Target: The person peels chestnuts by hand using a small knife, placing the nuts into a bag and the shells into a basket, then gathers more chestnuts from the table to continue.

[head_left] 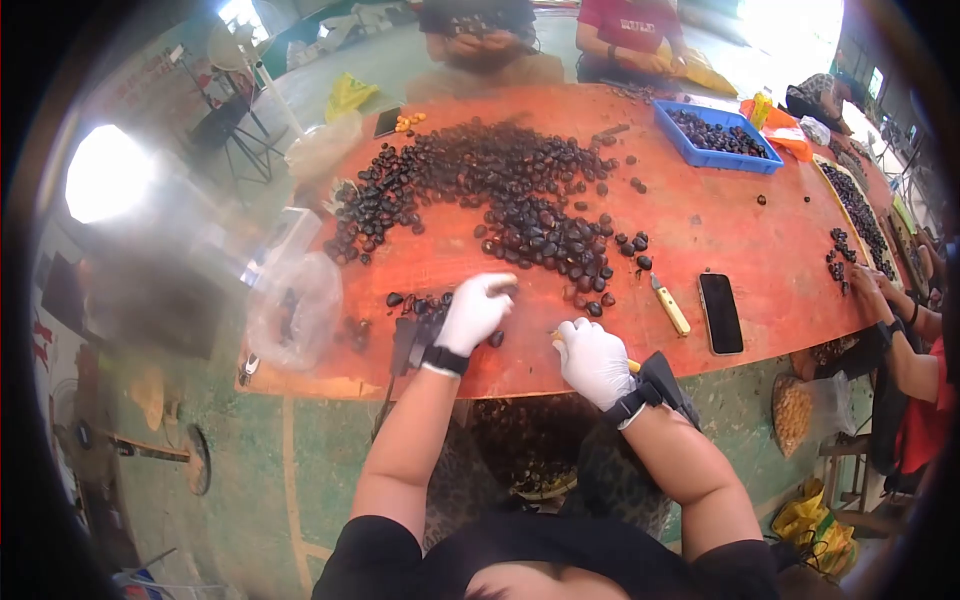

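My left hand (477,312), in a white glove, is closed above the red table (420,255); its fingers curl to the right and what they pinch is too small to make out. In my gloved right hand (592,362) is a yellow-handled knife (634,367); the handle's end sticks out by the wrist, and I cannot make out the blade. A few dark, glossy, chestnut-like nuts (428,306) lie beside and under my left hand. Beyond both hands spreads a large pile of the same nuts (540,225). The hands are apart.
A second knife (670,305) and a black phone (720,313) lie right of my hands. Further back stands a blue tray (722,160) of nuts. A clear plastic bag (293,312) hangs at the left edge. Co-workers sit opposite and at right, one hand (872,290) near nuts.
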Demonstrator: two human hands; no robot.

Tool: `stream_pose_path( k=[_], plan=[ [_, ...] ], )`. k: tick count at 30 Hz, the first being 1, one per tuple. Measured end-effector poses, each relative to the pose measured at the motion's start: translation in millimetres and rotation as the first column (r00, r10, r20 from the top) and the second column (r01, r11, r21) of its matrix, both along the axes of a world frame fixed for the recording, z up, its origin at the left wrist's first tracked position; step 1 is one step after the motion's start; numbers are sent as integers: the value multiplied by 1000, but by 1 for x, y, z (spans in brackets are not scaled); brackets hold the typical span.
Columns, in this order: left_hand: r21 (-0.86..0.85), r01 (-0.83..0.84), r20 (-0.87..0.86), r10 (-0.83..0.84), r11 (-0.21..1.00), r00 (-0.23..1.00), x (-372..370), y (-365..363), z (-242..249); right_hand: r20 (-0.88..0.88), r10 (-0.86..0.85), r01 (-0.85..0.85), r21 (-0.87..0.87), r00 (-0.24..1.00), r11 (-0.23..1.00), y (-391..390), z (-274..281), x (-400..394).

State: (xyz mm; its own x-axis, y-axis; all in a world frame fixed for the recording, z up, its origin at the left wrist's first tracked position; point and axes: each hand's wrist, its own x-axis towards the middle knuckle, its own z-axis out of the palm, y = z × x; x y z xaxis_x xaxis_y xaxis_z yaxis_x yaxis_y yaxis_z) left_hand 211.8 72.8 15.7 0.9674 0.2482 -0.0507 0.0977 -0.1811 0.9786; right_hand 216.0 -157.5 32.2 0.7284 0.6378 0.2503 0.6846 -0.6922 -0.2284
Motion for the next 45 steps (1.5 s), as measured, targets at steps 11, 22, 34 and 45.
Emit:
stream_pose_path(
  k=[11, 22, 34, 45],
  plan=[
    [758, -24, 76, -53, 652, 996, -61, -40, 20, 37, -12, 11, 42, 999, 999, -4, 1, 0],
    [577, 73, 97, -156, 814, 983, -61, -40, 7, 127, 183, -193, 65, 975, 979, 10, 3, -7],
    [573, 15, 83, -76, 820, 994, -63, -43, 12, 153, 144, -155, 66, 978, 986, 5, 2, -2],
    [700, -58, 139, -57, 711, 989, -65, -44, 10, 104, 125, -123, -27, 987, 992, 0, -5, -7]
  ],
)
